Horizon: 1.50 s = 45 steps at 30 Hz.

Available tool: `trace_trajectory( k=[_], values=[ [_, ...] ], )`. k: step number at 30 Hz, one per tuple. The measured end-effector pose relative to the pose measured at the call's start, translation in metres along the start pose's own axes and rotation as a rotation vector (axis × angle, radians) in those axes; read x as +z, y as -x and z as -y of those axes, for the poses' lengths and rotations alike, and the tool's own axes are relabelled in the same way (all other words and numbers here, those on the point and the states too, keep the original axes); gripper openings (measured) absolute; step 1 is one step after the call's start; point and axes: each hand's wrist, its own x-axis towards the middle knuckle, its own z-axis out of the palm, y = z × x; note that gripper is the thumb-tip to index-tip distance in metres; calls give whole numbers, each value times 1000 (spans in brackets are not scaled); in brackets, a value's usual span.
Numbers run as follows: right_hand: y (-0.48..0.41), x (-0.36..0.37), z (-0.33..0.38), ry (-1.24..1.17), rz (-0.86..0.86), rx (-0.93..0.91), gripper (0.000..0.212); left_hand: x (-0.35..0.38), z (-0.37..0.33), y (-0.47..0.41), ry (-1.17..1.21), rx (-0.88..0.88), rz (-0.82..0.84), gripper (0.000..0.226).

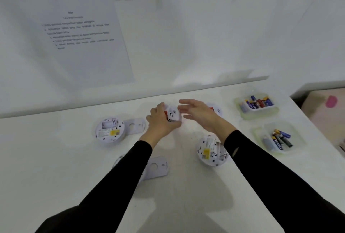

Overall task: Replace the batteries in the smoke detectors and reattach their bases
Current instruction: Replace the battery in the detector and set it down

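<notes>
**Detector gripped at mid-table, right hand free**

The white round plastic smoke detector (pixel 172 115) sits toward the back of the white table (pixel 74 158), near its middle. The left hand (pixel 158 121) grips it, fingers curled round its rim. I cannot tell whether it rests on the surface or is lifted. The right hand (pixel 198 114) hovers just beside it, fingers spread and holding nothing.

The shell looks light, stiff and smooth, so probably a little slippery. The rim seems the sound place to hold, sparing any thin clips inside.

Two overturned white detectors show yellow labels. The left overturned detector (pixel 109 130) has an open battery bay, and the right overturned detector (pixel 211 150) lies partly under the right forearm. A flat white base plate with a round hole (pixel 136 125) lies beside the left one, and a nearer base plate (pixel 157 169) lies by the left sleeve.

At the right, a far translucent plastic tray (pixel 258 116) and a near translucent plastic tray (pixel 300 140) hold glossy cylindrical batteries.
</notes>
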Motion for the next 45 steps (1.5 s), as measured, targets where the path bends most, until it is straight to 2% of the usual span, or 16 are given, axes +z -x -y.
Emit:
trace_trajectory(
  k=[2,3,4,6,8,10,13,16,20,26,32,38,42,45],
  values=[
    [12,-13,14,-27,-40,-137,38,-10,-8,8,373,12,-3,87],
    [20,-22,20,-3,-57,-197,38,-15,-13,15,587,10,51,75],
    [30,-30,25,53,-65,-243,36,-18,-17,24,805,5,137,66],
    [51,-42,29,196,-52,-294,29,-20,-27,42,1186,-20,324,61],
    [68,-49,25,322,-43,-334,37,-10,-39,57,1430,-12,429,56],
    [80,-56,14,371,-57,-396,52,9,-56,70,1558,-25,462,52],
    [93,-67,-8,434,-168,-535,65,40,-78,82,1574,10,407,55],
    [101,-82,-25,577,-310,-670,66,70,-95,87,1549,52,314,57],
    [110,-107,-29,682,-335,-729,70,95,-110,92,1542,58,270,54],
    [121,-140,-31,681,-220,-803,72,117,-127,102,1514,98,240,48],
    [119,-164,-35,754,-128,-885,72,128,-136,105,1500,71,281,51],
    [137,-180,-41,600,-164,-900,67,134,-131,98,1485,11,228,62],
    [157,-188,-94,733,50,-824,68,131,-113,90,1632,11,155,50],
    [161,-186,-152,916,142,-763,65,131,-109,92,1700,15,215,49]
  ],
)
